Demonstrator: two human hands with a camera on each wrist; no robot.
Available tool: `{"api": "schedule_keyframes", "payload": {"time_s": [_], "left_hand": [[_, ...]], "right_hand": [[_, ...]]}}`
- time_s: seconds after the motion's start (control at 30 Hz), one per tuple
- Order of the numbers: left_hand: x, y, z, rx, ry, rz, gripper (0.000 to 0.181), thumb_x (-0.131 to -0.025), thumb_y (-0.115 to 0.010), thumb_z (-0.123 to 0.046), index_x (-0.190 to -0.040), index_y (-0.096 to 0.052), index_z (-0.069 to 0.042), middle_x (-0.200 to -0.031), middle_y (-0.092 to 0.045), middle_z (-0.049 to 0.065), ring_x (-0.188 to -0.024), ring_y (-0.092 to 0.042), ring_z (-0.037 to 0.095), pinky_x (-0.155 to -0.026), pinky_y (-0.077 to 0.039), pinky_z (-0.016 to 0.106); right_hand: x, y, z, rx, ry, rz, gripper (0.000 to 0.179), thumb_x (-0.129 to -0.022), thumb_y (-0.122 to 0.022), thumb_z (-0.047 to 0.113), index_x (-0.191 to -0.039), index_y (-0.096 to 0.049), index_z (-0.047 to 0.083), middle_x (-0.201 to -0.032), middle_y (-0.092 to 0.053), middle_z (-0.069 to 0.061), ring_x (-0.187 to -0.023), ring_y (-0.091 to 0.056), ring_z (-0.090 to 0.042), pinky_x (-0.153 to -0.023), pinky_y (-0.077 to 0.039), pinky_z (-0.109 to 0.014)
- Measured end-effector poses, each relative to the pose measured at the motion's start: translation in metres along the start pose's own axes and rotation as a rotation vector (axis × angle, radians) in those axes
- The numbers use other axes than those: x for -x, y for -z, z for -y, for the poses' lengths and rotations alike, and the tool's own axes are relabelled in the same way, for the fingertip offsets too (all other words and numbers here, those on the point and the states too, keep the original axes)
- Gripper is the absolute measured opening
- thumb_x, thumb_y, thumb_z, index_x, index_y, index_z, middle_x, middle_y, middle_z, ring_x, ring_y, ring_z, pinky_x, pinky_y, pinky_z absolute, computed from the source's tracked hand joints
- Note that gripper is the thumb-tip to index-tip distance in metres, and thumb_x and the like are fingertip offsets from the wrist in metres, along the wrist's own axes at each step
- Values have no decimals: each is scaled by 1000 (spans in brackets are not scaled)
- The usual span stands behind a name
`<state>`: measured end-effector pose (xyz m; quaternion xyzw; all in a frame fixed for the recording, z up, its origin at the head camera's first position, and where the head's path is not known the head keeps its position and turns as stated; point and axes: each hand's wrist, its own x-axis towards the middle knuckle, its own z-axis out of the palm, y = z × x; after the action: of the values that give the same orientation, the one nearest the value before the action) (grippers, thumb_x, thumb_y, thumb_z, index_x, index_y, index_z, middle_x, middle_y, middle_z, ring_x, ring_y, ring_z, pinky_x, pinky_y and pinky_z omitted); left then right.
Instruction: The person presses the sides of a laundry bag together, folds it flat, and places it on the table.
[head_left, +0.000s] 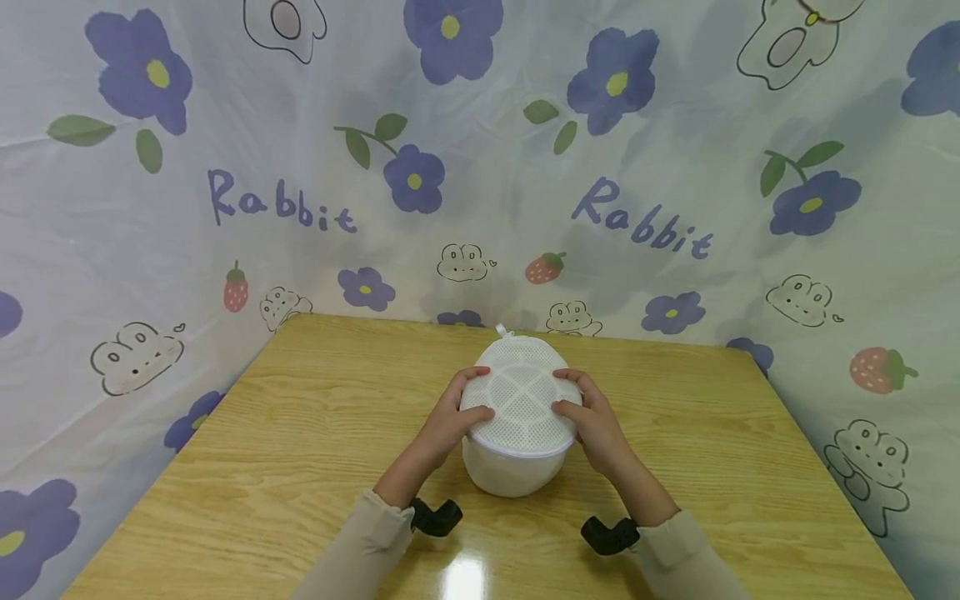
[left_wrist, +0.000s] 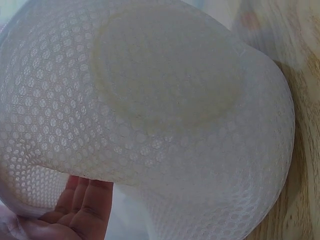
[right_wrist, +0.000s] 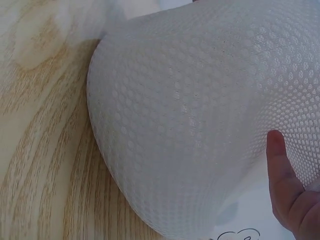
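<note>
A white mesh laundry bag (head_left: 522, 417), rounded and bulging, stands at the middle of the wooden table. Its flat top has crossing bands, a rim around it and a small white loop tab (head_left: 502, 330) at the far end. My left hand (head_left: 456, 410) grips its left side, thumb and a fingertip over the top edge. On the opposite side my right hand (head_left: 597, 414) holds it the same way. The left wrist view shows the left fingers (left_wrist: 92, 205) curled under a fold of mesh. In the right wrist view a right finger (right_wrist: 277, 155) presses into the dented mesh.
The wooden table (head_left: 322, 400) reaches back to a white curtain (head_left: 495, 225) printed with purple flowers, rabbits and strawberries, which also hangs at both sides. Black wrist straps or mounts (head_left: 437, 518) show at the cuffs of both beige sleeves (head_left: 360, 537).
</note>
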<state>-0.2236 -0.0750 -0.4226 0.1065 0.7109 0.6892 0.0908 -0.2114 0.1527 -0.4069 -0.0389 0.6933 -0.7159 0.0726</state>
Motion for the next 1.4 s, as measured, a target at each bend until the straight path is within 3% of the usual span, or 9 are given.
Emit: {"api": "schedule_keyframes", "payload": {"time_s": [0.3, 0.63, 1.07, 1.4], "left_hand": [[0, -3, -3, 42, 17, 5, 62, -84, -61, -6, -141, -38, -13, -158, -17, 14, -142, -24, 37, -109, -31, 58], [-2, -4, -1, 18, 20, -60, 61, -83, -68, -7, -138, -43, -13, -158, -21, 12, -145, -20, 35, -116, -19, 58], [-2, -4, 5, 54, 33, -65, 63, -81, -68, -5, -138, -42, -11, -156, -23, 14, -143, -24, 35, -115, -21, 57], [-2, -7, 10, 75, 23, -72, 62, -80, -67, -3, -137, -42, -10, -154, -25, 15, -140, -28, 36, -114, -24, 56]], "right_hand": [[-2, 0, -2, -18, 1, 3, 53, -86, -52, 1, -137, -39, 6, -138, -43, -24, -98, -59, -18, -76, -53, -28], [-5, 0, -5, -50, -18, 1, 53, -86, -52, -1, -137, -39, 6, -134, -45, -25, -89, -62, -16, -69, -55, -28], [-6, -2, -10, -50, -40, 1, 54, -84, -53, 0, -137, -40, 9, -148, -30, -15, -102, -56, -20, -75, -53, -31], [-5, -3, -14, -63, -43, 0, 55, -83, -52, 0, -136, -41, 9, -149, -28, -15, -100, -55, -20, -75, -52, -30]]}}
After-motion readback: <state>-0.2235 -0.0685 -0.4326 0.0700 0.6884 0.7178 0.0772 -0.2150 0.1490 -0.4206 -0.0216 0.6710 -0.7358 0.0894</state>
